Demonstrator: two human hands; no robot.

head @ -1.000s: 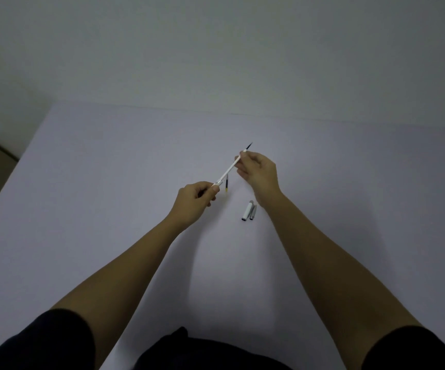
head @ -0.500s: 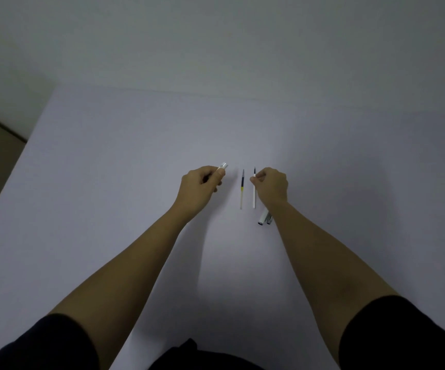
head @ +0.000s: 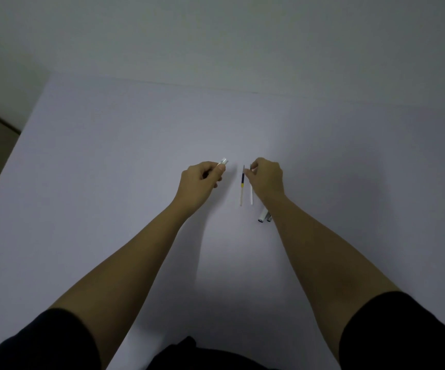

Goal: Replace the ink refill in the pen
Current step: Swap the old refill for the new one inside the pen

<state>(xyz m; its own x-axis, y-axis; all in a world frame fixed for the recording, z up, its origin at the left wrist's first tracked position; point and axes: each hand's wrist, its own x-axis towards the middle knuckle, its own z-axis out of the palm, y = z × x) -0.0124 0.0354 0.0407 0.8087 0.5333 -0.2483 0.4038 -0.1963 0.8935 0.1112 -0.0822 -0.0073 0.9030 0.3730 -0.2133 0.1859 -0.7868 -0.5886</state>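
Observation:
My left hand [head: 202,180] is closed around the white pen barrel [head: 223,161], whose open end sticks out past my thumb. Two thin refills lie side by side on the table, pointing away from me: an ink-filled refill [head: 241,188] with a dark and yellow section, and a white refill [head: 251,197] to its right. My right hand [head: 266,180] rests over their far ends with its fingertips pinched together there. I cannot tell which refill the fingers grip, if either. The top of the white refill is hidden under that hand.
Two short pen parts [head: 264,217], white and grey, lie together by my right wrist. The pale table [head: 109,182] ends at the left over a darker floor and meets a plain wall at the back.
My right hand drew the white refill out of the barrel and laid it beside the ink-filled one. My left hand moved left with the barrel. Since half a second ago my right fingertips shifted slightly left.

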